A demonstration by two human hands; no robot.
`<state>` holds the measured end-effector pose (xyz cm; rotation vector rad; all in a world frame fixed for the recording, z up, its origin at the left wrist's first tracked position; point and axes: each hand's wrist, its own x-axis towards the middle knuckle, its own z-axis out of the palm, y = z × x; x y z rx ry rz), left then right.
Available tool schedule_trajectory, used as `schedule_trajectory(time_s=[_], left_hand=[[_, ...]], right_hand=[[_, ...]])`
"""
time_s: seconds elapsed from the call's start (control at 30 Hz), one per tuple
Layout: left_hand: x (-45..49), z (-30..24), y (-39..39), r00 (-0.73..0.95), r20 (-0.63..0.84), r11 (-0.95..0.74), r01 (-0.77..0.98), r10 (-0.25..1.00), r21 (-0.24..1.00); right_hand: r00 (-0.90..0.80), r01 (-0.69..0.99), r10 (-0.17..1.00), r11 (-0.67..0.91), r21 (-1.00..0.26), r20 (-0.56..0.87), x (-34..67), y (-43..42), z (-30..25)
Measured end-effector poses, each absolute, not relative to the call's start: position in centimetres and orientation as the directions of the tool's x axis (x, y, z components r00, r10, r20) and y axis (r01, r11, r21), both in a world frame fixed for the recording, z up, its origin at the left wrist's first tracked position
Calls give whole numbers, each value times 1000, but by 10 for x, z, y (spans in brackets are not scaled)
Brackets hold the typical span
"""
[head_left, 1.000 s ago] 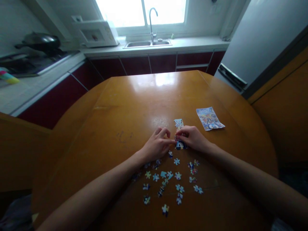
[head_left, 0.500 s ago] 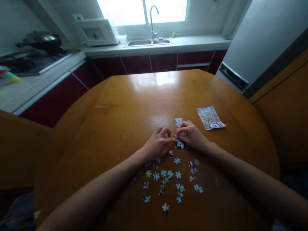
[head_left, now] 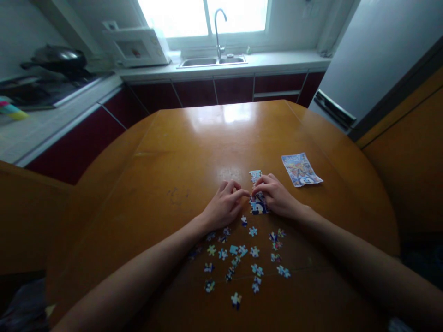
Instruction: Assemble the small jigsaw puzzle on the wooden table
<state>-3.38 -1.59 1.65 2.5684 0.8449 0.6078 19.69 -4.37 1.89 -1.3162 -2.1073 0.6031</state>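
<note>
A partly joined jigsaw strip lies on the brown wooden table, right of the middle, running from near to far between the two hands. Its near end shows dark blue and white, its far end paler and busier; any lettering on it is too small to read.

The left hand rests at the strip's left edge, index finger stretched out to it, the other fingers loosely curled. The right hand comes in from the right, fingers bent down over the middle of the strip, thumb side hidden. Whether either hand grips a piece I cannot tell — the fingertips are too small and partly covered.

To the right and farther off, well apart from the right hand, lies a creased printed sheet. Its far edge carries a band of bluish lettering, too blurred to read; below that come crowded colours, then a blue-and-white figure at the near edge.

Loose jigsaw pieces are scattered on the near side of the strip, among them a yellow-green piece on the left and a pale blue piece closer to the strip. At the far left, a white microwave bears a small reddish mark on its door — unreadable from here.
</note>
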Motion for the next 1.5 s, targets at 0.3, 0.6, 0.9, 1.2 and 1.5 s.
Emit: schedule_trajectory(time_s=[0.3,0.6,0.9,1.2,1.5], left_hand=[[-32,17,-17,746,245,-760,491,619,426],[-34,17,-16,751,244,-759,476,613,444],[-34,16,-17,789,209,-790,476,577,386],[-33,19,-15,755,196,-729,477,625,491],[-33,16,-14,711,244,-709,480,660,517]], right_hand=[[-88,635,900,380,-672,427,202,-43,14],[-246,697,875,458,-551,416,204,-49,12],[-350,723,872,484,-493,343,199,-52,12],[-128,675,884,410,-613,449,201,-47,11],[-235,683,877,455,-571,418,200,-50,10]])
